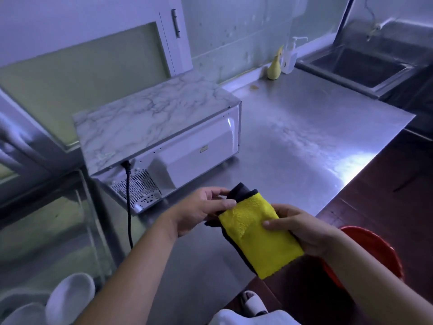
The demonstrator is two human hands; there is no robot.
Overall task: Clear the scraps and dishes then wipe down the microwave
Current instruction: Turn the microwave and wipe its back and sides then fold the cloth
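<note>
No writing can be read; a small label (203, 150) on the back of the microwave (150, 123) is too small to make out. One yellow cloth (262, 235) with a dark backing is held at lower centre above the counter (293, 137). The left grip (199, 209) pinches its dark upper end, and the right grip (302, 231) is closed around its right edge, thumb on top. One black cord (128, 207) hangs from the microwave. Two white bowls (70, 299) sit lower left, two bottles (275, 66) stand by the wall, one sink (360, 66) is upper right and one red bucket (375, 249) lower right.
</note>
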